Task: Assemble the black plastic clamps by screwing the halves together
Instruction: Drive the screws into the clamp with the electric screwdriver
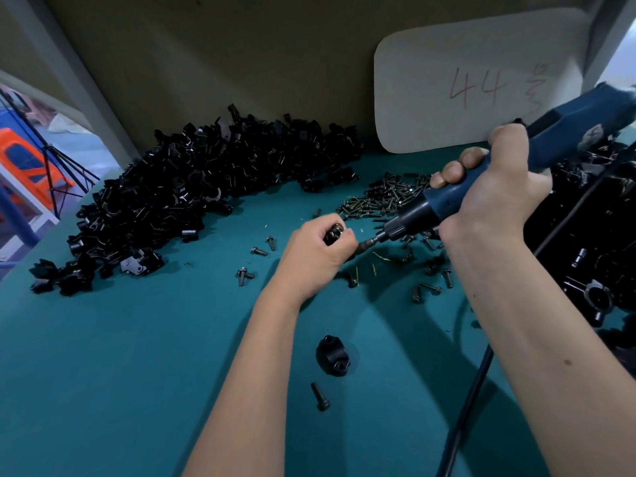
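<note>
step in hand: driving a screw. the left hand (315, 251) has its grip closed round a small black plastic clamp (333, 233), held just above the teal bench (137, 356). the right hand (488, 191) grips a blue corded electric screwdriver (447, 201), its bit at the clamp. judgement: next needs the bit square, clamp steady. a loose black clamp half (333, 354) lies nearer.

My table (137, 356) is covered in matt teal cloth. The heaped clamp halves (192, 197) are glossy black plastic, catching glints. The screws (385, 194) look like dark, slightly shiny metal. My screwdriver (481, 180) has a smooth blue plastic body and a knurled black collar.
</note>
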`<control>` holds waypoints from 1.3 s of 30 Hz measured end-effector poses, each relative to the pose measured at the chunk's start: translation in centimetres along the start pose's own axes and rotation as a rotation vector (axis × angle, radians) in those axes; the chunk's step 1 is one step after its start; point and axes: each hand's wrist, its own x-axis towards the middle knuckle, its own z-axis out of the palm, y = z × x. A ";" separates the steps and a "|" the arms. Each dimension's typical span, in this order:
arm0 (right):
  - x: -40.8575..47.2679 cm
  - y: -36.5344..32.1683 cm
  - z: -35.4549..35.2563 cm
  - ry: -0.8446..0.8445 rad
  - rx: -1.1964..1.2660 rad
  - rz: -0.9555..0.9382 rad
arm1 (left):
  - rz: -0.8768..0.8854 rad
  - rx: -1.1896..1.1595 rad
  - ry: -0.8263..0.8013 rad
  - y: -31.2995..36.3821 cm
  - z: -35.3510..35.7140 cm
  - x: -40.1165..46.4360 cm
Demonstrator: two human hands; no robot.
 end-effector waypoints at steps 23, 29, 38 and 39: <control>1.1 -0.1 -0.6 0.076 0.142 0.046 | 0.162 0.125 0.069 -0.5 0.6 -0.2; 1.1 -0.2 -0.7 0.068 0.139 0.045 | 0.163 0.087 0.052 -0.4 0.9 -0.2; 0.9 -0.4 -0.6 0.066 0.150 0.045 | 0.162 0.067 0.108 -0.2 1.1 -0.3; 0.9 -0.3 -0.6 0.065 0.151 0.045 | 0.166 0.056 0.116 -0.2 1.0 -0.4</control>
